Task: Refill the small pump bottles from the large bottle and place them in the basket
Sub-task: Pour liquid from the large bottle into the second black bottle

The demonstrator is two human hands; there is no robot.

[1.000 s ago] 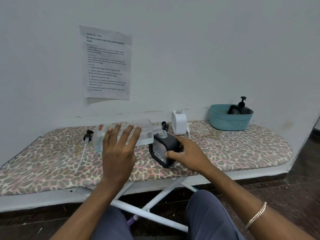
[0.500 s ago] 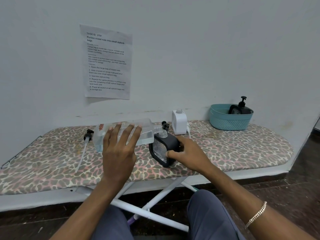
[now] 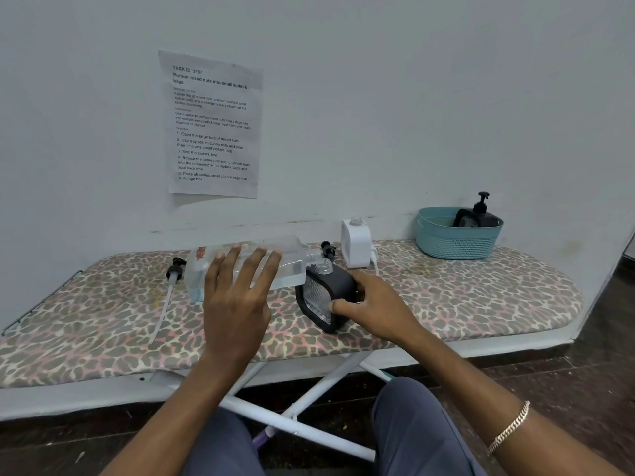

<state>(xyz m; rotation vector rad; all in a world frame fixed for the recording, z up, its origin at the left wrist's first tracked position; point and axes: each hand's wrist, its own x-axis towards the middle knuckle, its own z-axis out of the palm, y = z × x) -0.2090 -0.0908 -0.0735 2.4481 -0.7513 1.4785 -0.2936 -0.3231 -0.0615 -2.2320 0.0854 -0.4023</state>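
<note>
My left hand (image 3: 237, 297) grips the large clear bottle (image 3: 290, 266), tipped on its side with its neck over the open mouth of a small black-framed bottle (image 3: 318, 297). That small bottle stands on the board, steadied by my right hand (image 3: 374, 307). A small white bottle (image 3: 355, 242) without its pump stands behind it by the wall. One black pump head (image 3: 328, 249) lies beside the large bottle's neck. At the far right a teal basket (image 3: 457, 245) holds a black pump bottle (image 3: 479, 214).
Everything rests on an ironing board (image 3: 481, 297) with a leopard-print cover, set against a white wall. A loose pump with a long white tube (image 3: 168, 290) lies at the left. A printed sheet (image 3: 213, 125) hangs on the wall. My knees sit under the board's white legs.
</note>
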